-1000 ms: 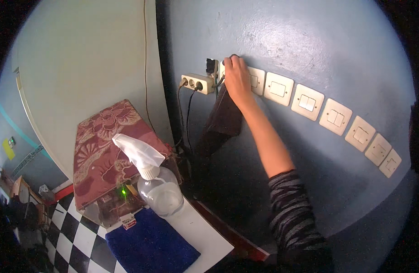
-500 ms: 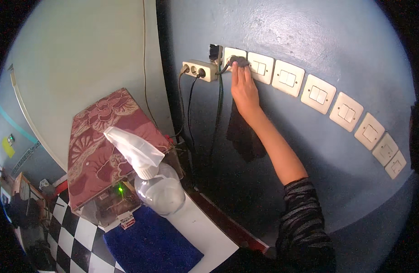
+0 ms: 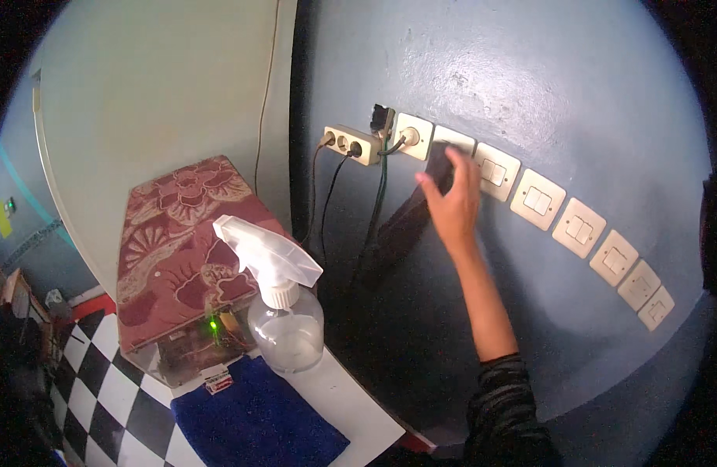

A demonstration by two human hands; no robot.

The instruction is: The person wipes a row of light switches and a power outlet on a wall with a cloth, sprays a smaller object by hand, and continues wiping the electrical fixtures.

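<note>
My right hand reaches up to the wall from the lower right, its sleeve dark. A dark cloth is held in its fingers against a white switch plate and trails down to the left. My thumb stands apart from the curled fingers, and the cloth hides most of that plate. Just left of it is a wall socket with a plug and dark cable in it. Right of the hand, another switch plate starts a row of several along the wall. My left hand is out of view.
A clear spray bottle with a white trigger head stands on a white surface beside a folded blue cloth. Behind is a box under a maroon floral cover, a green light glowing. A power strip with hanging cables is on the wall.
My right hand and the dark cloth have moved right from the wall socket to the switch plate beside it, uncovering the plug. The view has shifted a little.
</note>
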